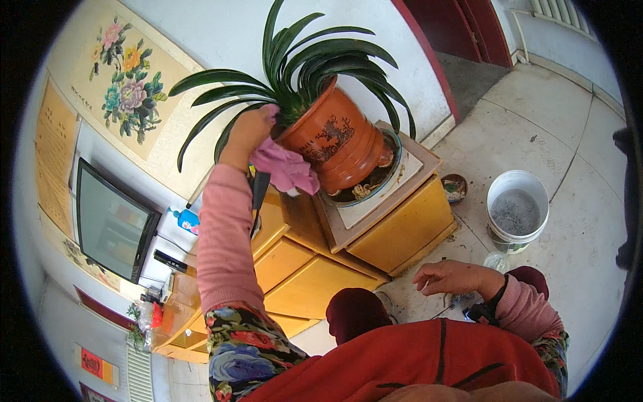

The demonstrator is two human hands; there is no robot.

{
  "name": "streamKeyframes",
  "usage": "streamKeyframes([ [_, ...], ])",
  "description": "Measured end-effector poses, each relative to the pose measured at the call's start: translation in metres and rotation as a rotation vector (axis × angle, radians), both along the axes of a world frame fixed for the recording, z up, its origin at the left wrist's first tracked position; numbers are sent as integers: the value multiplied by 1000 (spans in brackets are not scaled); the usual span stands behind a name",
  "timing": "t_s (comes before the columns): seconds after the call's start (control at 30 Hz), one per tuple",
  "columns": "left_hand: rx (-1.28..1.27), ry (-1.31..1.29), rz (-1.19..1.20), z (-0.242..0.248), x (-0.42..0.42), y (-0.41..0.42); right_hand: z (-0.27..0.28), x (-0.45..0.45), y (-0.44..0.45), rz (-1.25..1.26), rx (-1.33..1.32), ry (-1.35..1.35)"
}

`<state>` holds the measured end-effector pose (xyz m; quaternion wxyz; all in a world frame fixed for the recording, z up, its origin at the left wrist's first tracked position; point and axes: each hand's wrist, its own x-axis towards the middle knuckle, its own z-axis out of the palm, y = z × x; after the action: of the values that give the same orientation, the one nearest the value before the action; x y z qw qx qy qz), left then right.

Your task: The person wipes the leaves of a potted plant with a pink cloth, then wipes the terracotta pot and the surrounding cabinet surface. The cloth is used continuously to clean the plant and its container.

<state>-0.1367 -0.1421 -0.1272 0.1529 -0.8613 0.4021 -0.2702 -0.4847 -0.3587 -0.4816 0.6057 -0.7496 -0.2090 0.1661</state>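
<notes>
My left hand (249, 131) grips a pink cloth (287, 163) at the left rim of an orange-brown glazed flowerpot (337, 138). The cloth hangs down along the pot's side. Long, dark green strap leaves (334, 58) fan out from the pot, some passing behind my left wrist. The footed pot stands in a blue-rimmed dish (398, 163) with brown debris in it. My right hand (449, 279) hovers over my lap near my knee, its fingers loosely curled and apart, with nothing plainly held.
The dish sits on a yellow wooden cabinet (402, 221). A white bucket (517, 203) of grey, cloudy water stands on the tiled floor, a small bowl (454, 188) nearby. Leftward are a television (115, 221), a blue pump bottle (186, 220) and a flower scroll (128, 85).
</notes>
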Motion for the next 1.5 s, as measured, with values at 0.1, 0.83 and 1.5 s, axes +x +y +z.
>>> streamKeyframes([
  [0.1,-33,-84,162,-4,-7,16,-1,-1,1,8,-21,-3],
  [0.83,216,13,350,-14,66,-23,0,0,-4,16,-1,16],
  [1.5,56,-40,143,-19,32,12,-1,-1,0,31,-20,-8],
])
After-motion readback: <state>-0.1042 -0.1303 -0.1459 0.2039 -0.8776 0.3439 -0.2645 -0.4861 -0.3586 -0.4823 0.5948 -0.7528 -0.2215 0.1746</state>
